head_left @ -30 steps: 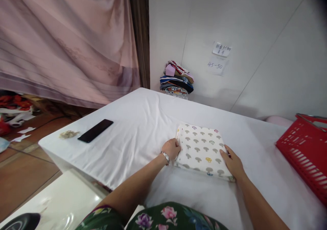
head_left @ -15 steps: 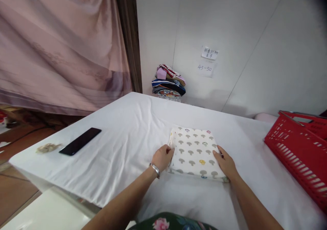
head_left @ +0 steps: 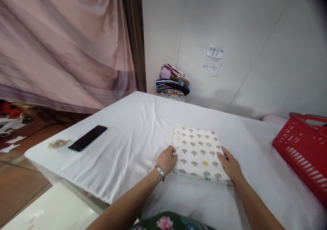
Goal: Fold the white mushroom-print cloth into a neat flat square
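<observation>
A folded white cloth (head_left: pixel 198 151) printed with grey mushrooms and a few coloured ones lies flat on the table in front of me. My left hand (head_left: pixel 167 160), with a silver bracelet at the wrist, pinches the cloth's left edge between thumb and fingers. On the opposite side my right hand (head_left: pixel 230 164) grips the right edge, thumb on top and fingers at the side. Layers of the fold show along the left edge. The undersides of the fingers are hidden by the cloth.
A white sheet covers the table (head_left: pixel 127 138). A black phone (head_left: pixel 88 138) and a small beige tuft (head_left: pixel 58 143) lie at the left. The red basket (head_left: pixel 301 151) stands at the right. Beyond the far edge rises a stack of folded fabrics (head_left: pixel 173 82).
The whole view has shifted slightly, so everything appears a little further right. Both hands stay on the cloth's side edges, and the cloth looks nearly unchanged.
</observation>
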Available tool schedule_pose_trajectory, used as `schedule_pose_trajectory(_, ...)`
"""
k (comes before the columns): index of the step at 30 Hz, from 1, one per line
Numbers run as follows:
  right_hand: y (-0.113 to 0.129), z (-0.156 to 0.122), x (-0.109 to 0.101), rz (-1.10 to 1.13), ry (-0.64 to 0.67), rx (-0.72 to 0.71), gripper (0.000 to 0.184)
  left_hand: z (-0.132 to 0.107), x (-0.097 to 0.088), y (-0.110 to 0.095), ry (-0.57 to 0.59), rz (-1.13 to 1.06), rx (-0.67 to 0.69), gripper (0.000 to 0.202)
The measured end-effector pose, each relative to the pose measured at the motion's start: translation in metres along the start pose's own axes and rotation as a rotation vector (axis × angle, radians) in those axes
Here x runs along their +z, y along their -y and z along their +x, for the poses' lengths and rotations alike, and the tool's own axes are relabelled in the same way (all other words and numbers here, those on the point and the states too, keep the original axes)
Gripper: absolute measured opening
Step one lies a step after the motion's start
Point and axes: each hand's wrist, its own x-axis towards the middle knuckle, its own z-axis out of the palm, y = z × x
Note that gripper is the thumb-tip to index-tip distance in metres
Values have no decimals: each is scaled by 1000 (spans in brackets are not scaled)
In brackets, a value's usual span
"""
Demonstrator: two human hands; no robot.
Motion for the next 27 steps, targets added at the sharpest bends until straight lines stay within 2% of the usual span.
schedule_pose_trajectory(5, 3, -2, -1, -6, 7, 13, 66, -1, 0, 0, 5, 18, 11, 21)
schedule_pose_trajectory(18, 2, -2, -1, -36, 14, 6, 66, -6, 1, -2, -11, 129, 65, 24)
schedule_pose_trajectory(21, 2, 1, -3, -83, 50, -33, 65, -11, -1, -2, -25, 50, 69, 25)
schedule_pose_trajectory(23, 2, 5, -3, -144, 79, -80, 63, -17, -2, -1, -23, -8, 61, 36)
schedule_pose_trajectory(25, 5, 11, -2, -235, 83, -161, 60, -23, -3, 1, -12, -45, 47, 45)
schedule_pose_trajectory(27, 11, 19, 3, -341, 59, -257, 55, -29, -3, 3, -3, -70, 37, 44)
